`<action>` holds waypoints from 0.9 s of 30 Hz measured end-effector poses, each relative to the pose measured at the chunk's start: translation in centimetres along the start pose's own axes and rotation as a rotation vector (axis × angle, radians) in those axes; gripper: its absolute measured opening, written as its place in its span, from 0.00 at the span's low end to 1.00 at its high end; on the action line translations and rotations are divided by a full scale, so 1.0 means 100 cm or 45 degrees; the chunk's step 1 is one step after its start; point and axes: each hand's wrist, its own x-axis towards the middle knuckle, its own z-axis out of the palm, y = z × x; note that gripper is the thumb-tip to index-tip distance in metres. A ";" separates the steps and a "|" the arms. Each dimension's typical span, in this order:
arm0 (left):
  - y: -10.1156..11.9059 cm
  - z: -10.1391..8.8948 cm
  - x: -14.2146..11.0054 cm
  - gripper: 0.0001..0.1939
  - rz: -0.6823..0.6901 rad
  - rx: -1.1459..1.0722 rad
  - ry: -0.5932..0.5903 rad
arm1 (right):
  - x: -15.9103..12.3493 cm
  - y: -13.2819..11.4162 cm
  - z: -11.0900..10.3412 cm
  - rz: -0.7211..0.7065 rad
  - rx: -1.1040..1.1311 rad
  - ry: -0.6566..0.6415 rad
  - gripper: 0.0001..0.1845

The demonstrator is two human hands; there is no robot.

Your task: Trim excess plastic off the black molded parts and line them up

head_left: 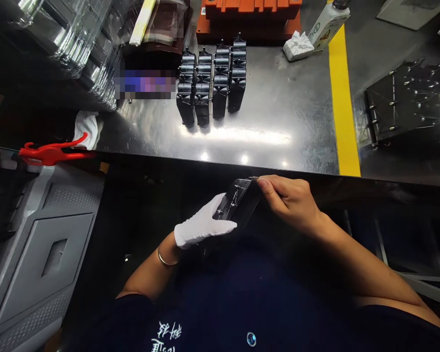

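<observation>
In a white glove, my left hand is closed around a black plastic part, a box-like piece with small shiny pegs on one face. The part is tilted in front of my body, just off the table's near edge. My bare right hand pinches at the part's upper right corner. Something thin and light shows at those fingertips, too small to name. Several similar black parts stand in rows on the metal table beyond my hands.
An orange block sits at the back. A white bottle and a folded white cloth are right of it. Yellow tape crosses the table; more black parts lie beyond. At left are plastic-wrapped stacks, red pliers-like tool and grey bin.
</observation>
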 end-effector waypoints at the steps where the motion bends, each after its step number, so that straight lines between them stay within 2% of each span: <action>1: 0.000 0.000 0.000 0.32 -0.006 0.011 0.000 | -0.001 0.000 0.001 -0.008 -0.030 -0.019 0.17; 5: -0.001 0.002 0.002 0.31 -0.044 0.023 0.030 | -0.005 0.001 0.002 -0.034 -0.183 -0.111 0.21; 8: -0.001 0.005 0.007 0.28 -0.017 -0.018 0.066 | -0.006 0.002 -0.002 -0.072 -0.113 -0.146 0.19; 10: -0.003 0.006 0.011 0.26 0.022 -0.009 0.191 | -0.005 0.003 -0.006 -0.092 -0.008 -0.107 0.17; 12: -0.007 0.008 0.015 0.27 0.072 0.075 0.411 | -0.004 0.003 -0.011 -0.124 0.031 -0.033 0.14; 14: -0.011 0.009 0.016 0.30 0.185 0.205 0.608 | -0.003 0.003 -0.016 -0.190 -0.040 0.011 0.12; 16: -0.016 0.010 0.016 0.31 0.343 0.340 0.701 | -0.002 0.003 -0.018 -0.271 -0.178 -0.010 0.14; 19: -0.022 0.011 0.013 0.27 0.510 0.506 0.731 | -0.003 0.003 -0.020 -0.348 -0.352 -0.070 0.21; 27: -0.032 0.004 0.014 0.30 0.609 0.578 0.680 | -0.004 0.002 -0.027 -0.426 -0.443 -0.176 0.24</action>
